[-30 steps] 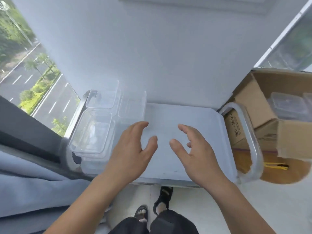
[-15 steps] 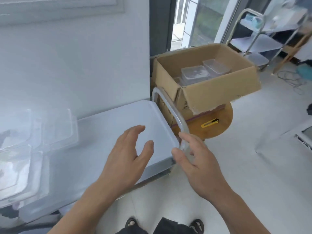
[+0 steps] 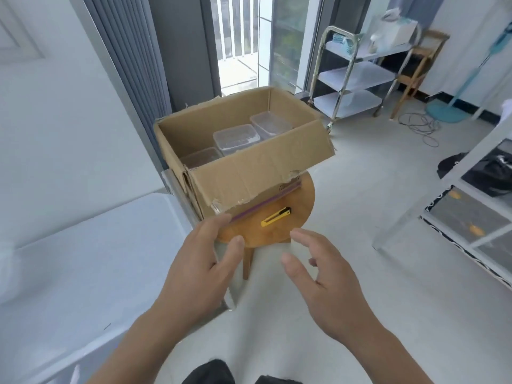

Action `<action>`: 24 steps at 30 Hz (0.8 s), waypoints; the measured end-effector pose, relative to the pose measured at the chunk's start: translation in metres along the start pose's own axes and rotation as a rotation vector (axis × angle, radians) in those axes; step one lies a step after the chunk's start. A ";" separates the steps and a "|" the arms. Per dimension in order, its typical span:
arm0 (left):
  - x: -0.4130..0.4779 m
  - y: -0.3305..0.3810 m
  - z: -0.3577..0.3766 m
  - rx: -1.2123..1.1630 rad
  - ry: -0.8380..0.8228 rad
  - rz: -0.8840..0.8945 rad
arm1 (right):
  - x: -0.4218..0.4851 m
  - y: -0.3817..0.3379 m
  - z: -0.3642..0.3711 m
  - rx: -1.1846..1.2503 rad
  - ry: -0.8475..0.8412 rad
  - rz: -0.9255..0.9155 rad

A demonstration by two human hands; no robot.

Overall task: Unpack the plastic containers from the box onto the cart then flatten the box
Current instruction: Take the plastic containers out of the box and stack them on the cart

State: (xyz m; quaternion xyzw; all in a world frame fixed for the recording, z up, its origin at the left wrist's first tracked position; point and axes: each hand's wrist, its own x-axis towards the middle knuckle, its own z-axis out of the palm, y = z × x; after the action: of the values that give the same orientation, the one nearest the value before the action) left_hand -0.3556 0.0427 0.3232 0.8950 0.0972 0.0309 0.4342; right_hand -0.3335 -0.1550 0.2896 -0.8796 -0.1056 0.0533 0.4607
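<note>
An open cardboard box (image 3: 257, 173) stands on a round wooden stool (image 3: 302, 209), its front flap hanging down. Inside lie three clear plastic containers: one at the far right (image 3: 270, 124), one in the middle (image 3: 235, 138), one low at the left (image 3: 201, 159). The white cart top (image 3: 91, 261) fills the lower left. My left hand (image 3: 199, 270) hovers over the cart's right end, fingers apart, empty, just below the flap. My right hand (image 3: 318, 281) is open and empty in front of the stool.
A yellow utility knife (image 3: 275, 216) lies on the stool by the box. A metal three-shelf trolley (image 3: 357, 76) stands at the back right, cables (image 3: 421, 127) on the floor near it. A white glass-fronted shelf unit (image 3: 471, 206) lines the right side.
My view has swung right from the cart and its stacked containers to the box. Both empty hands have moved right with it, off the cart top and toward the box.
</note>
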 end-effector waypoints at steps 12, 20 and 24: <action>0.148 0.019 0.033 -0.045 0.010 0.003 | 0.154 0.031 -0.035 -0.038 -0.020 -0.058; 0.253 0.023 0.038 -0.052 0.033 0.032 | 0.259 0.026 -0.048 -0.057 -0.054 -0.042; 0.282 0.026 0.047 -0.053 0.051 -0.023 | 0.296 0.035 -0.055 -0.048 -0.107 -0.040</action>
State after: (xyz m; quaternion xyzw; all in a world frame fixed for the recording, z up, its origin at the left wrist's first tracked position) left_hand -0.0689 0.0471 0.3065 0.8810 0.1175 0.0512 0.4555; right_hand -0.0309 -0.1487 0.2936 -0.8841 -0.1490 0.0882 0.4341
